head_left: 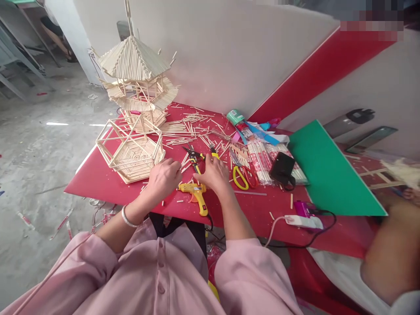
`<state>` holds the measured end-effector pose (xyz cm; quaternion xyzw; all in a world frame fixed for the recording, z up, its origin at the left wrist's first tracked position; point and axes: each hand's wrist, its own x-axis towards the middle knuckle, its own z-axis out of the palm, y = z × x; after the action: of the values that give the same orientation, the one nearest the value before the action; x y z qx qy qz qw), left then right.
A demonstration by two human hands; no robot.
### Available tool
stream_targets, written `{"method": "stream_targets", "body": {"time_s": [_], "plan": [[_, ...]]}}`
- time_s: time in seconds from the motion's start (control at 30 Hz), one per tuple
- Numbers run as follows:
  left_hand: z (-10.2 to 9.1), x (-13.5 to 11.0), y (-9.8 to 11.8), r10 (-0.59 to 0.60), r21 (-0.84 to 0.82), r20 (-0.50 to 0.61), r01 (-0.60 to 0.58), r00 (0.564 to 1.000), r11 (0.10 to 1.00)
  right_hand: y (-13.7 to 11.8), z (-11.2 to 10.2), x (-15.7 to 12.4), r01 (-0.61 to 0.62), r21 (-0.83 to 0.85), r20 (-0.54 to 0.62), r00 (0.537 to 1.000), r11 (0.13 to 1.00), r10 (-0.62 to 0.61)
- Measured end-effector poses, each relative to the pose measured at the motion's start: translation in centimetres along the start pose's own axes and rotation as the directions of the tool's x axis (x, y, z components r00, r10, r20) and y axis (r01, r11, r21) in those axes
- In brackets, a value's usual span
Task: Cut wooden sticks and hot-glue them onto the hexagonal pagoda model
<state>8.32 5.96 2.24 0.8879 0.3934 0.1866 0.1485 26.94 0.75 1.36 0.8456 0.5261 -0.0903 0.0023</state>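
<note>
Resting palm down on the red table (98,179), the left hand (163,177) is sitting with its fingers curled under and close together. I cannot tell if it is holding a stick, because the fingertips are hiding under the hand. A silver bangle (127,217) is circling the wrist, and a pink sleeve (95,258) is covering the arm. Just to the left of this hand, a flat six-sided frame of sticks (131,151) is lying on the table. Behind the frame, a little stick tower (138,78) is standing tall.

Between the two hands, a yellow glue gun (194,191) is lying near the table edge, with its handle pointing toward the person. Its cord is dropping off the table and going out of sight.

The right hand (215,175) is also lying palm down, fingers bent and near each other, on loose sticks (193,127). What is under its fingers is hard to see. Black and yellow pliers (194,156) are poking out just past its fingertips.

To the right of that hand, yellow scissors (241,177) are lying beside packs of sticks (262,159). Farther right, a green sheet (328,170) is leaning over the table. At the far right, another person's arm (390,258) is blurry and cut off.
</note>
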Motion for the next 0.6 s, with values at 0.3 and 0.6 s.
{"method": "stream_targets", "body": {"time_s": [0.3,0.6], "plan": [[-0.8,-5.2,-3.1,-0.274,-0.767,0.023,0.192,0.962,0.612,-1.3,-0.1,1.8,-0.049,-0.135,0.094,0.994,0.990,0.062],[-1.2,-7.7,-4.5,-0.448,-0.866,0.493,0.472,0.746,-0.166,1.7,-2.1,0.6,-0.127,0.621,0.039,0.991,0.773,0.132]]}}
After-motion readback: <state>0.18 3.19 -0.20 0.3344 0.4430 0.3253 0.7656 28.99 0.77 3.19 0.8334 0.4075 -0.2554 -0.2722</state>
